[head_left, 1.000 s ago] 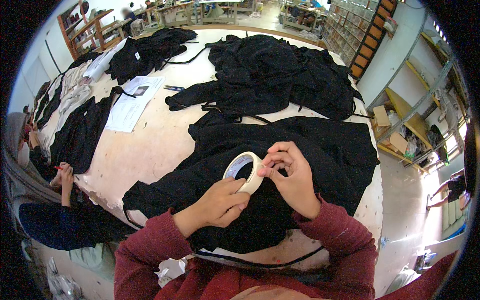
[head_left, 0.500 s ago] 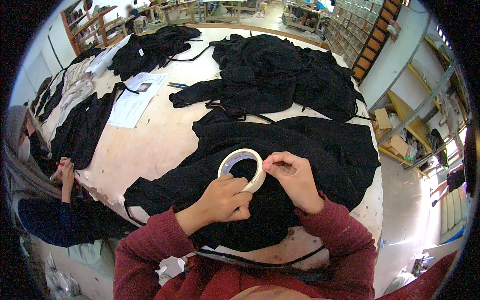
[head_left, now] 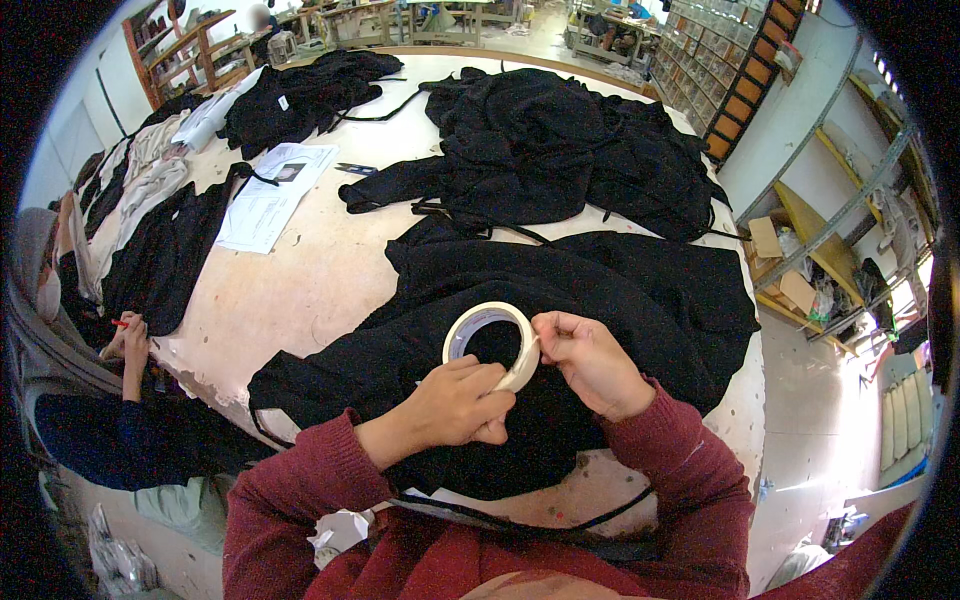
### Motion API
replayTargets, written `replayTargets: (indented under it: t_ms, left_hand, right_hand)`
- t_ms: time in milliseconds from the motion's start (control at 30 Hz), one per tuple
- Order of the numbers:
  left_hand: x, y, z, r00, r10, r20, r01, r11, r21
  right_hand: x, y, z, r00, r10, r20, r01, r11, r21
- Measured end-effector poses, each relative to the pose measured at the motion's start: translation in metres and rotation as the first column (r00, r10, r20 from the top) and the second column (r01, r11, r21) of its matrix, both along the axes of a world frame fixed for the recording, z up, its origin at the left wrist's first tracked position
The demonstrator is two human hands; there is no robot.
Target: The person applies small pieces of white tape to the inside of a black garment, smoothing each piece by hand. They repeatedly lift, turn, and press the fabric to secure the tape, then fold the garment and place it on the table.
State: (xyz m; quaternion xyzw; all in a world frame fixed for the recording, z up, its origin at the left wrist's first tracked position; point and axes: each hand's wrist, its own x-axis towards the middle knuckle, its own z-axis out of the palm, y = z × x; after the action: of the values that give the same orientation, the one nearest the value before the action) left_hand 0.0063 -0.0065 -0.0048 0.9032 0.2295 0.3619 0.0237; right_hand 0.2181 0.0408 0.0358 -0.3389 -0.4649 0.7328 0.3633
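Note:
A roll of cream masking tape (head_left: 517, 372) is upright above a black knit garment (head_left: 620, 290) spread over the table. My left hand (head_left: 455, 405) grips the roll at its lower edge, fingers curled round the rim. At the roll's right side, my right hand (head_left: 592, 362) is closed in a pinch, thumb and forefinger at the tape's loose end. Only a small bit of tape shows between those fingertips. The roll's lower part is hidden by my left hand.
More black garments (head_left: 540, 140) lie heaped at the far side. A printed sheet (head_left: 275, 200) and small dark snips (head_left: 355, 169) lie on the pale table (head_left: 290, 300). At left, a co-worker's hands (head_left: 130, 338) hold something red over black cloth. Metal shelving (head_left: 815, 240) stands right.
Both hands and the tape roll have shifted slightly to the right and toward me. My right fingers remain pinched at the roll's edge.

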Motion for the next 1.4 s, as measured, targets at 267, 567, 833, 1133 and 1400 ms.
replayTargets:
  t_ms: [267,567,833,1133,1400]
  left_hand:
    - [-0.003,0.002,-0.001,0.986,-0.008,0.165,0.034,0.988,-0.153]
    - [-0.008,0.004,0.000,0.949,-0.032,0.315,0.102,0.973,-0.207]
    - [-0.009,0.000,0.015,0.910,0.095,0.403,0.072,0.922,-0.380]
    - [0.006,-0.006,0.013,0.915,-0.026,0.403,0.071,0.993,-0.096]
    - [0.006,-0.008,0.013,0.900,-0.066,0.430,0.093,0.995,-0.042]
  right_hand:
    - [-0.001,0.006,0.013,0.971,-0.197,0.139,0.137,0.926,0.351]
    - [0.001,0.013,0.014,0.976,-0.165,0.143,0.090,0.901,0.425]
    - [0.062,0.034,0.037,0.719,-0.624,0.306,0.246,0.641,0.727]
    - [0.066,-0.069,0.041,0.773,-0.493,0.398,0.189,0.779,0.598]
    - [-0.004,-0.060,0.020,0.829,-0.490,0.269,0.149,0.656,0.740]
